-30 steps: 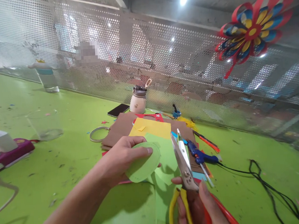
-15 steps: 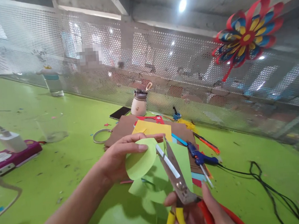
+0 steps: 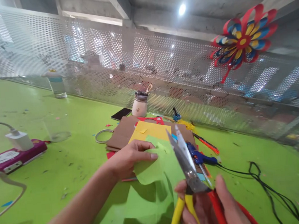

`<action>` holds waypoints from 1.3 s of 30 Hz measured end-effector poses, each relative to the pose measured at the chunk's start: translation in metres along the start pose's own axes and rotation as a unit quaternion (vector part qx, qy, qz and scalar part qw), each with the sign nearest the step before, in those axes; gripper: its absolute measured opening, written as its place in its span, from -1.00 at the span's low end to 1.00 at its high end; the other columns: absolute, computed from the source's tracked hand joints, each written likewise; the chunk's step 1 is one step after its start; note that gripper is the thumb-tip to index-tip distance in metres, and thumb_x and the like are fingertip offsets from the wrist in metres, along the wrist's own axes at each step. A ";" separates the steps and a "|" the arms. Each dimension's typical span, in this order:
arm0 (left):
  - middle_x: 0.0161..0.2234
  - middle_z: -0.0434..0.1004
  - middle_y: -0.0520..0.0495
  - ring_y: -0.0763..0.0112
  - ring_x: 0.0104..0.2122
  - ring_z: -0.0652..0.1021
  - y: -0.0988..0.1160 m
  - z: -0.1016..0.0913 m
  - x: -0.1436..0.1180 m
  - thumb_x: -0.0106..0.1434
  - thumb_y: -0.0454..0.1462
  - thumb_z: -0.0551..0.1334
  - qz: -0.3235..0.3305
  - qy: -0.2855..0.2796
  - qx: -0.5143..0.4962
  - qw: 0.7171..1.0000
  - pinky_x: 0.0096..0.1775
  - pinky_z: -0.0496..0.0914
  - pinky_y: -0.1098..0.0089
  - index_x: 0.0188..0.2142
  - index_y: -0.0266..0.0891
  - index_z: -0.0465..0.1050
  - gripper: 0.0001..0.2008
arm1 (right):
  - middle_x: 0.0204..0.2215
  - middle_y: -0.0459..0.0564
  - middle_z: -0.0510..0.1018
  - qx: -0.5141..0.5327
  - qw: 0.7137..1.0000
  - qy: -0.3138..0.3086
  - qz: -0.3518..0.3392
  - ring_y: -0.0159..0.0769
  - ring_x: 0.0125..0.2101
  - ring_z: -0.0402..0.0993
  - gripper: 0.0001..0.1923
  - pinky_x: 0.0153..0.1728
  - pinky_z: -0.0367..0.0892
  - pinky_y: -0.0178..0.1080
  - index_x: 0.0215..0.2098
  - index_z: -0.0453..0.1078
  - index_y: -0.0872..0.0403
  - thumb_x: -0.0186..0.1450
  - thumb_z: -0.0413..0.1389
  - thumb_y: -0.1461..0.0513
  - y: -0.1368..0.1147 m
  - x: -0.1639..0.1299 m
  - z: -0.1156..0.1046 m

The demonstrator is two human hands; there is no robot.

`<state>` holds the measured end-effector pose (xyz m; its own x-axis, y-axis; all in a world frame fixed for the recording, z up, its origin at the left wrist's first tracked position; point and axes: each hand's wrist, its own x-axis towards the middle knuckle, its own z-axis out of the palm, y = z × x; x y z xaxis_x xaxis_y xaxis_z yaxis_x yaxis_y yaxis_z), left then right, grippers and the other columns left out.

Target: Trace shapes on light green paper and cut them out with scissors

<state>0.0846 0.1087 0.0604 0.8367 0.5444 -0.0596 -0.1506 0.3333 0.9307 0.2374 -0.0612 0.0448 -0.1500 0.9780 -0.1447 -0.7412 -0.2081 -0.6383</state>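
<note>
My left hand pinches a sheet of light green paper above the green table, thumb on top. A rounded piece of the same paper curls by my thumb. My right hand grips scissors with yellow and red handles; their blades are nearly shut and point up and away, just right of the paper. More green paper hangs below, between my hands.
Behind the hands lie brown card, a yellow sheet, a blue glue gun with a black cord, a tape ring, a phone and a small bottle. A pink device sits at left. A mesh fence bears a paper flower.
The scissors closed and swung from the paper's edge to upright on its right. My left hand lowered the paper, which now lies flatter. The camera tilted a little.
</note>
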 end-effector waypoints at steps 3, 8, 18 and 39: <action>-0.52 0.59 -0.07 0.41 -0.57 0.54 -0.001 -0.003 0.003 0.06 -0.31 0.34 0.009 0.021 0.021 1.000 -0.50 0.38 0.45 -0.45 -0.30 0.54 -0.93 | -0.58 -0.05 0.46 0.001 0.998 0.002 -0.058 -0.37 -0.63 0.36 -0.35 -0.60 0.32 -0.32 -0.09 0.51 0.07 0.16 0.03 -0.24 -0.009 -0.001 -0.002; 0.04 0.49 -0.18 0.20 -0.11 0.53 0.014 -0.015 0.003 -0.02 -0.37 0.37 0.058 0.014 0.088 0.994 -0.19 0.40 0.39 -0.53 -0.29 0.55 -0.97 | -0.55 -0.04 0.43 -0.054 0.990 0.012 -0.127 -0.32 -0.59 0.32 -0.38 -0.62 0.33 -0.28 -0.06 0.46 0.08 0.21 0.01 -0.20 -0.018 0.000 -0.006; -0.42 0.59 -0.11 0.42 -0.53 0.51 0.027 0.000 -0.012 0.04 -0.24 0.35 0.015 -0.046 0.126 0.991 -0.47 0.37 0.45 -0.42 -0.28 0.56 -0.87 | -0.55 -0.13 0.42 -0.203 0.957 0.097 -0.183 -0.38 -0.59 0.35 -0.65 -0.58 0.35 -0.31 -0.08 0.40 0.06 0.27 0.14 0.03 -0.005 0.012 -0.013; -0.50 0.59 -0.10 0.35 -0.51 0.53 0.011 0.046 -0.009 0.09 -0.15 0.28 -0.047 0.075 -0.024 0.996 -0.45 0.39 0.44 -0.37 -0.30 0.58 -0.75 | -0.38 -0.12 0.43 -0.337 0.860 0.193 -0.330 -0.30 -0.38 0.38 -0.64 -0.31 0.33 -0.21 0.00 0.32 -0.01 0.23 0.18 0.22 -0.011 0.020 0.008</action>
<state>0.0996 0.0717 0.0876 0.7608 0.6166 -0.2022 -0.1034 0.4228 0.9003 0.2367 -0.0389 0.0549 0.4822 0.8363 0.2608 -0.0139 0.3050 -0.9523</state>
